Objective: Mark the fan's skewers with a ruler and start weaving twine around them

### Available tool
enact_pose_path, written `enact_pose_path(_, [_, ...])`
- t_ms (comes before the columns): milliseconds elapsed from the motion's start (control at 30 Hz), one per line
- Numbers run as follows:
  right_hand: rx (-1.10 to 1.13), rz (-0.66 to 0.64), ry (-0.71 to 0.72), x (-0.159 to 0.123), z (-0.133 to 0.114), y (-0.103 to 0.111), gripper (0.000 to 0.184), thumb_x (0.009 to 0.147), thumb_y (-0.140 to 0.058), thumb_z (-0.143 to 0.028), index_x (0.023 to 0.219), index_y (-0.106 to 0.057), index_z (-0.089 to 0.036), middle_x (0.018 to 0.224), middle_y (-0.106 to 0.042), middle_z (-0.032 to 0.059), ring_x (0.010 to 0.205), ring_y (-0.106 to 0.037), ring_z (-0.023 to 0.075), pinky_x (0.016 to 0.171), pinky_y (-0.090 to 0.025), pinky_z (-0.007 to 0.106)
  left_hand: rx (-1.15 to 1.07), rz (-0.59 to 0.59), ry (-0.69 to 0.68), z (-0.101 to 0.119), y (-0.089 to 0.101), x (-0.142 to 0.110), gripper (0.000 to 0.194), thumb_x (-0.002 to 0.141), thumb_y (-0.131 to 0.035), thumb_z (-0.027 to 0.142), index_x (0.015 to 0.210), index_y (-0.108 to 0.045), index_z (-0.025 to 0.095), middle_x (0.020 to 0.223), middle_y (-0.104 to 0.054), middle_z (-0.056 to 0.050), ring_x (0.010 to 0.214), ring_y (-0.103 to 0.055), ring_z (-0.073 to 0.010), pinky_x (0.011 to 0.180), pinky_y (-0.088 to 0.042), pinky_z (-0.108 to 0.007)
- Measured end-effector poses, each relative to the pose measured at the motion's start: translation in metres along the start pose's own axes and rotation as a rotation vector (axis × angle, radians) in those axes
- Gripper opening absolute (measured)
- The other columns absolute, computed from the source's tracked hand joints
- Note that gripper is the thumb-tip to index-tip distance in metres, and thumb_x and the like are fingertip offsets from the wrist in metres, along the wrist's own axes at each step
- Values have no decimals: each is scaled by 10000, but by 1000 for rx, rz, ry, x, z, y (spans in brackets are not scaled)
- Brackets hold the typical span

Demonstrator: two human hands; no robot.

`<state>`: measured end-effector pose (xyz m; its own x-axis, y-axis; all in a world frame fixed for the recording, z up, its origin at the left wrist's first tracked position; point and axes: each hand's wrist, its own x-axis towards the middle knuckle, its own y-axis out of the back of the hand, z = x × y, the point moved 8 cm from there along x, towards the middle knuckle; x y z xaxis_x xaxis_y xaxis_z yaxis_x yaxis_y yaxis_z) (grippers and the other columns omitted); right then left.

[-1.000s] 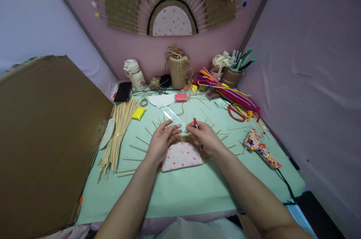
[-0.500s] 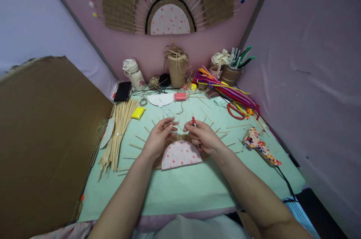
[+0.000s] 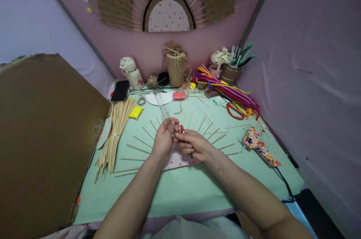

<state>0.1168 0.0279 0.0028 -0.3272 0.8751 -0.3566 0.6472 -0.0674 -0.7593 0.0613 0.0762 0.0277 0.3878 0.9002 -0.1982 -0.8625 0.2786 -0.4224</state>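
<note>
Apparently pinched in narrowed fingers of the left hand (image 3: 164, 135), with a clear ruler (image 3: 162, 106) slanting away across the table (image 3: 194, 194) toward a white half-disc (image 3: 150, 99). Held in curled fingers of the right hand (image 3: 196, 144), a red pen (image 3: 182, 129), tilted, just above a spotted half-round pad (image 3: 176, 161). Cannot tell whether fingertips of both hands touch. Partly hidden under the hands, that pad; fanned out around it, thin sticks (image 3: 143, 142). Farther left, beside a yellow packet (image 3: 136, 112), a bundle of sticks (image 3: 117, 130). Off to the right, a flowered glue gun (image 3: 261, 149) and red-handled scissors (image 3: 235, 112). Behind, a twine roll (image 3: 176, 69) and a white bottle (image 3: 132, 74); above them, on the wall, a large woven fan (image 3: 115, 2).
</note>
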Motion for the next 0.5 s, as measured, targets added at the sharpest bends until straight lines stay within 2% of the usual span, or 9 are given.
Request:
enact_pose_path(100, [109, -45, -1, 3, 1, -2, 250, 663, -801, -219, 787, -597, -144, 684, -576, -41, 416, -192, -21, 351, -110, 93, -19, -1, -26, 0, -3, 0, 381, 759, -675, 520, 917, -607, 181, 682, -537, 42, 466, -409, -28, 423, -320, -157])
enact_pose_path(167, [102, -32, -8, 3, 2, 0, 218, 677, -780, -222, 805, -621, -146, 698, -595, -24, 417, -184, -14, 345, -105, 99, 31, 0, -37, 4, 2, 3, 357, 732, -707, 489, 888, -605, 184, 710, -567, 31, 499, -449, -43, 449, -355, -165])
enact_pose_path(233, [37, 26, 7, 3, -2, 8, 214, 689, -765, -241, 836, -644, -143, 706, -614, -4, 415, -175, -7, 337, -105, 112, 131, 73, -123, 19, 18, 9, 307, 711, -733, 430, 823, -587, 185, 697, -577, 33, 532, -479, -56, 493, -395, -172])
enact_pose_path(300, [-9, 122, 91, 0, -17, 20, 228, 689, -760, -267, 849, -658, -142, 678, -602, -8, 412, -159, 1, 326, -108, 126, 251, 204, -257, 41, 40, 13, 260, 742, -699, 401, 808, -577, 182, 689, -597, 27, 561, -501, -64, 550, -429, -179])
enact_pose_path(333, [-5, 171, 153, -3, -28, 26, 223, 689, -756, -278, 840, -659, -146, 653, -581, -19, 409, -151, 6, 319, -113, 134, 340, 222, -262, 47, 47, 16, 252, 754, -684, 400, 812, -574, 180, 662, -599, 25, 548, -508, -73, 544, -435, -187])
enact_pose_path(400, [47, 247, 263, -10, -50, 38, 186, 696, -736, -290, 795, -650, -158, 619, -537, -34, 408, -170, 19, 314, -156, 147, 519, 187, -194, 48, 55, 23, 247, 766, -662, 404, 807, -569, 179, 629, -617, 11, 526, -533, -95, 512, -437, -206])
enact_pose_path(500, [99, 324, 364, -16, -73, 51, 173, 727, -674, -333, 695, -605, -178, 634, -545, -4, 467, -360, 59, 390, -330, 175, 666, 154, -68, 33, 62, 29, 227, 746, -672, 384, 767, -568, 183, 583, -624, 3, 482, -553, -119, 475, -432, -227])
